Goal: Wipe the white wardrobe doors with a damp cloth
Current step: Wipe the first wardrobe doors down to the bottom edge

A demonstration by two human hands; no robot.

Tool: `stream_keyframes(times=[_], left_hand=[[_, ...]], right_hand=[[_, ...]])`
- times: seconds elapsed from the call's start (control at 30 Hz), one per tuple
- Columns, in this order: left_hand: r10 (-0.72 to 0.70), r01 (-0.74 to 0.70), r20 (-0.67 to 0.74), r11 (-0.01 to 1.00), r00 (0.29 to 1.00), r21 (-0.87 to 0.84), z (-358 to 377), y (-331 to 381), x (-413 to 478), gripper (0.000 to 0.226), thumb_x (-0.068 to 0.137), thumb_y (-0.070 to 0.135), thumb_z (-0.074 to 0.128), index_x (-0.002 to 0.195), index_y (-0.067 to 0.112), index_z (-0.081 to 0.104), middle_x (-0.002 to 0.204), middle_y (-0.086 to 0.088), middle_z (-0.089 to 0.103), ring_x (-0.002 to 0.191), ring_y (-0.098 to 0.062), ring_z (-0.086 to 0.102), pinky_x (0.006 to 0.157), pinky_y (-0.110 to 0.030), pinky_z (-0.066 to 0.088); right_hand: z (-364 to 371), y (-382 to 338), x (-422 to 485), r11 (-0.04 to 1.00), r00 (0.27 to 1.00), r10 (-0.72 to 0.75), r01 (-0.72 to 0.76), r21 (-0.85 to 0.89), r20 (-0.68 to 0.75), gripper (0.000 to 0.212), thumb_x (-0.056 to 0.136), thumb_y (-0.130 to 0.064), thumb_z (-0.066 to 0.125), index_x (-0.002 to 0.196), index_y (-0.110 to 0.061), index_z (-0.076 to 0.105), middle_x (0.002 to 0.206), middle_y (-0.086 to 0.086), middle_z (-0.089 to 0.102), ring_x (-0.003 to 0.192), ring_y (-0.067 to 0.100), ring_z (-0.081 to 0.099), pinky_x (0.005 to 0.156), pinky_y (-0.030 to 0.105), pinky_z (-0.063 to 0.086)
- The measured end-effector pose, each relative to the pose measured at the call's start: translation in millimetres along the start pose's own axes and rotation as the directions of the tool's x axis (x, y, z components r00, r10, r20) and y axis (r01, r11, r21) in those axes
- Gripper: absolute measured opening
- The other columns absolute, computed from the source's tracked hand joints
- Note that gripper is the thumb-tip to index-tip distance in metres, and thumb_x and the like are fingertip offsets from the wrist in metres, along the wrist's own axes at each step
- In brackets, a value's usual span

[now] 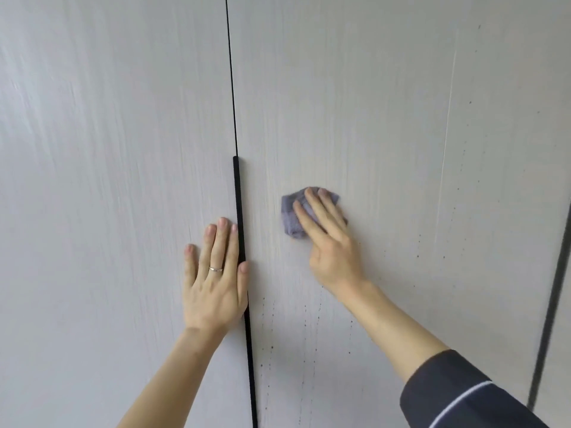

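Across pale streaked wardrobe doors [386, 118], dark specks [272, 347]

My cloth [290, 219] is nubbly terry, lilac-grey; the wardrobe door [386, 118] under it is smooth, matt white, faintly streaked vertically and flecked with dark specks; the black handle strip [239, 211] looks matt; my ring [215, 269] is polished metal; my sleeve [457, 396], dark woven fabric.

Crumpled purple cloth [292, 216] pressed flat against the streaked right white wardrobe door [386, 118].

Purple cloth [292, 216]; white streaked doors [386, 118]; black handle [239, 211]; navy white-striped sleeve [457, 393]
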State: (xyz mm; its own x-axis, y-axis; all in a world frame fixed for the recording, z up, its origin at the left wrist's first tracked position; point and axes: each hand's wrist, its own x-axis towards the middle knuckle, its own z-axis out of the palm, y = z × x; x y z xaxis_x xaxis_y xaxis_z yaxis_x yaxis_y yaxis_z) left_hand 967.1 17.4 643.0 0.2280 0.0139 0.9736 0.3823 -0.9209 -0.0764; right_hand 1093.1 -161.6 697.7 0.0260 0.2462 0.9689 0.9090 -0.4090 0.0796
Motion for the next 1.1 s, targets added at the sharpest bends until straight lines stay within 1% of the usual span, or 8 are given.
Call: stream_keyframes(times=[0.23,0.3,0.4,0.5,0.63,0.8,1.0,1.1], left_hand=[[0.052,-0.048,-0.054,0.996,0.997,0.074,6,-8,-1,0.057,0.106,0.029,0.028,0.159,0.007,0.025,0.166,-0.007,0.023,0.154,-0.022,0.018,0.124,-0.048,0.011],[0.064,-0.057,-0.071,0.993,0.995,0.106,7,-8,-1,0.057,0.107,0.031,0.026,0.159,0.008,0.024,0.166,-0.007,0.023,0.154,-0.022,0.019,0.123,-0.049,0.013],[0.080,-0.072,-0.067,0.992,0.995,0.107,10,-7,-4,0.058,0.107,0.032,0.022,0.160,0.008,0.021,0.168,-0.004,0.015,0.155,-0.021,0.015,0.124,-0.049,0.013],[0.066,-0.056,-0.075,0.991,0.995,0.119,14,-6,-7,0.058,0.107,0.033,0.019,0.160,0.009,0.019,0.169,-0.001,0.009,0.155,-0.020,0.011,0.125,-0.047,0.009],[0.072,-0.057,-0.090,0.986,0.993,0.159,17,-7,-6,0.058,0.107,0.033,0.018,0.160,0.008,0.020,0.169,-0.002,0.011,0.155,-0.022,0.015,0.124,-0.048,0.012],[0.069,-0.051,-0.092,0.983,0.993,0.178,14,-6,-7,0.059,0.106,0.032,0.020,0.159,0.007,0.020,0.168,-0.004,0.014,0.155,-0.022,0.013,0.125,-0.046,0.007],[-0.074,0.077,-0.035,0.993,0.997,0.092,11,9,-14,0.058,0.106,0.031,0.019,0.162,0.014,0.012,0.168,0.004,0.007,0.156,-0.014,0.004,0.125,-0.043,-0.002],[-0.214,0.214,0.007,0.977,0.977,0.000,11,25,-19,0.059,0.105,0.031,0.019,0.161,0.019,0.007,0.168,0.008,0.003,0.155,-0.009,-0.002,0.124,-0.044,-0.007]], right_hand=[[10,4,-88,0.814,0.755,-0.563,0.577,0.069,0.336,0.042,0.102,-0.003,0.046,0.138,-0.019,0.060,0.152,0.002,0.047,0.146,0.022,0.036,0.118,0.042,0.034],[0,19,-64,0.841,0.806,-0.521,0.542,0.004,0.280,0.041,0.104,-0.003,0.040,0.137,-0.016,0.061,0.150,0.004,0.049,0.143,0.025,0.040,0.118,0.042,0.033],[-17,47,-31,0.985,0.986,-0.162,0.165,-0.046,0.045,0.050,0.102,0.004,0.025,0.134,-0.007,0.062,0.146,0.013,0.052,0.140,0.034,0.043,0.116,0.049,0.035],[-17,65,-33,0.994,0.990,0.107,-0.107,0.003,-0.089,0.055,0.091,0.015,0.031,0.136,-0.003,0.058,0.148,0.017,0.047,0.143,0.037,0.037,0.115,0.056,0.034],[0,52,-108,0.988,0.986,-0.148,0.150,-0.029,0.076,0.049,0.100,0.005,0.029,0.137,-0.011,0.058,0.148,0.012,0.049,0.144,0.034,0.038,0.114,0.053,0.036],[-15,68,-123,0.842,0.791,-0.511,0.539,0.010,0.336,0.047,0.104,-0.002,0.032,0.137,-0.020,0.061,0.149,0.002,0.049,0.143,0.024,0.041,0.111,0.044,0.042],[-27,96,-51,1.000,1.000,0.002,-0.002,0.031,-0.013,0.047,0.100,0.002,0.030,0.136,-0.007,0.060,0.148,0.015,0.048,0.143,0.034,0.038,0.118,0.052,0.030],[-14,86,-98,0.994,0.994,-0.110,0.110,0.023,0.010,0.045,0.103,-0.001,0.030,0.134,-0.009,0.062,0.148,0.013,0.050,0.143,0.034,0.039,0.114,0.056,0.034]])
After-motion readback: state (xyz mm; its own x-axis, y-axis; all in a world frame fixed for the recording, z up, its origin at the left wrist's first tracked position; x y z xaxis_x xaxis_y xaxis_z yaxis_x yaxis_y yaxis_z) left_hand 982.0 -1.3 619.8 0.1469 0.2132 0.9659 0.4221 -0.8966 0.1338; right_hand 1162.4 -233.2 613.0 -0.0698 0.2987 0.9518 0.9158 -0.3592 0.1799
